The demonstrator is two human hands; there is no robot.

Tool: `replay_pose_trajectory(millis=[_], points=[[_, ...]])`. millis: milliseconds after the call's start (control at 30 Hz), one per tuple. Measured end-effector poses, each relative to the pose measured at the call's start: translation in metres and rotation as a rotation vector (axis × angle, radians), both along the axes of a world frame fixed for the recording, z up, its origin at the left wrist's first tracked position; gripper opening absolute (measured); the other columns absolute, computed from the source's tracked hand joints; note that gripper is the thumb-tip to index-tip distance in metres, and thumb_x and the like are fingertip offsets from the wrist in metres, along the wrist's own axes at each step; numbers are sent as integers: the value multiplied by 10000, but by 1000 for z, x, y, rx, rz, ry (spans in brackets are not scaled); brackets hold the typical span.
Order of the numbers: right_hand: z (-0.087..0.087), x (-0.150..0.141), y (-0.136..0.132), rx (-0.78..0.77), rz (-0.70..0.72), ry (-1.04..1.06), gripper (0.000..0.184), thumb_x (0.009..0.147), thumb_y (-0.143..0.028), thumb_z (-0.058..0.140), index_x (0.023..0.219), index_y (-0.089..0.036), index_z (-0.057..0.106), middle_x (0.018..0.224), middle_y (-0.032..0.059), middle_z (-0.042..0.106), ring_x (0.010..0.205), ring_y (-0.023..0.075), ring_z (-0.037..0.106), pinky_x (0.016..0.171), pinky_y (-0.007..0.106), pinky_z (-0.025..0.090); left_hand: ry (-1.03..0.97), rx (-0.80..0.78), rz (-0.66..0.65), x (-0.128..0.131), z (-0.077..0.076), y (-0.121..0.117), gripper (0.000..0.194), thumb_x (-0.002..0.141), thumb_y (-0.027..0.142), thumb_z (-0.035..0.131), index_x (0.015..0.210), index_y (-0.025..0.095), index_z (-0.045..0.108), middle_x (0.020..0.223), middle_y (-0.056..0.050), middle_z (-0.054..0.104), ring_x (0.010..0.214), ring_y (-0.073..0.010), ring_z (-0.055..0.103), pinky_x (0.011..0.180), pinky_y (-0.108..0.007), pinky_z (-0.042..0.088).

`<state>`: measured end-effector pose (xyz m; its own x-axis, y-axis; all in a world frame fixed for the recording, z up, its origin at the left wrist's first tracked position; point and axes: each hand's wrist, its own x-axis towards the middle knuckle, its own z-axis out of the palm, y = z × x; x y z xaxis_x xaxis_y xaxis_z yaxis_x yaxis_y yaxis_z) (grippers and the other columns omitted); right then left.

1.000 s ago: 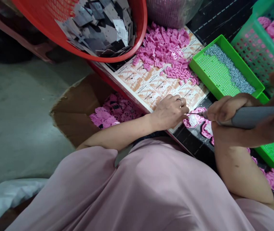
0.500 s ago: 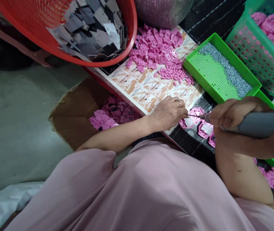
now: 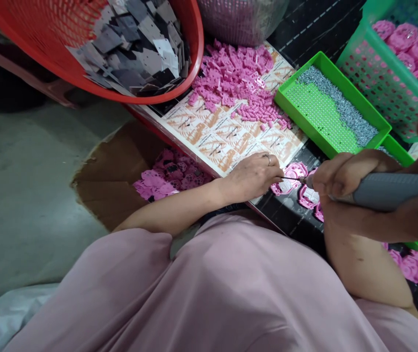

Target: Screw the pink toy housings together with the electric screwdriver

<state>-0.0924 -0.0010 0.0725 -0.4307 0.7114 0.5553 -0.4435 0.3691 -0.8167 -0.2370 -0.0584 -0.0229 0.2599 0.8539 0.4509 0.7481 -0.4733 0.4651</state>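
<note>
Between the two hands, a pink piece with a pale insert (image 3: 297, 171) lies on the dark tabletop (image 3: 290, 217), just beside the left fingertips. The left hand (image 3: 255, 176) is half closed over the near side of the piece, its fingers bent and a ring on one of them; the fingertips are hidden, so whether they grip anything cannot be told. The right hand (image 3: 359, 178) is closed around a grey tool (image 3: 396, 190), held nearly level, whose thin dark bit reaches across the piece to the left fingertips. What the bit's tip touches is not clear.

Just below the bit, near the right fingers, a second pink piece (image 3: 308, 196) lies on the tabletop. Ahead of the left hand, a patterned sheet (image 3: 212, 142) bears a pile of small pink parts (image 3: 234, 73); farther ahead and to the left, a red basket (image 3: 197, 54) holds flat grey plates (image 3: 143, 54). Ahead of the right hand stand a green tray (image 3: 297, 123) of small metal parts (image 3: 352, 115) and a teal basket (image 3: 396, 73) of rounded pink pieces (image 3: 414, 46). Left of the left hand, a cardboard box (image 3: 99, 181) contains more pink pieces.
</note>
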Motion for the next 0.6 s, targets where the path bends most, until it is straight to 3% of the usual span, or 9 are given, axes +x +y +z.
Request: replay_pose_trajectory(millis=[67,133,200,333,367,500,600], points=[[-2,-2,2,32,29,30,284,836,-465,625,1061,-292,628,770,-67,609,382,62,488,331,256,456,8,-8,-5,-2,-1,-1,188,943,196,520,904,161,701,853,-31,667,823,-139,597,818,-267,463],[-4,-3,4,64,36,39,326,853,-446,605,1095,-229,625,544,-79,509,362,91,456,317,256,432,41,-13,26,-5,-1,-3,199,937,158,509,939,172,707,866,-32,670,836,-141,597,803,-268,461],[-5,-3,6,80,10,52,290,858,-413,608,1070,-219,640,549,-74,496,395,92,486,338,254,448,63,-2,105,-10,0,-5,201,924,145,515,960,180,711,878,-36,673,846,-153,599,800,-286,458],[-5,-4,10,45,-79,82,212,840,-369,644,984,-215,663,934,-51,602,477,53,578,355,255,490,56,25,190,-14,2,-8,198,933,204,521,915,186,717,861,-35,675,828,-161,602,794,-305,457],[-5,-5,11,60,-85,86,206,837,-366,649,977,-215,664,948,-58,597,465,41,570,343,246,486,65,29,184,-12,2,-9,204,936,223,521,893,186,717,855,-35,677,822,-161,603,779,-304,455],[-8,-10,14,170,-48,39,190,897,-368,566,1023,-252,651,557,-95,465,380,49,479,313,188,440,180,97,138,0,0,-15,206,936,254,530,838,183,697,854,-41,699,810,-164,610,707,-308,429],[-10,-11,14,154,-56,13,191,887,-396,576,1014,-268,638,527,-104,434,344,59,450,294,201,433,244,246,31,11,-2,-19,220,965,208,475,870,185,673,953,-26,726,896,-149,636,734,-302,437]])
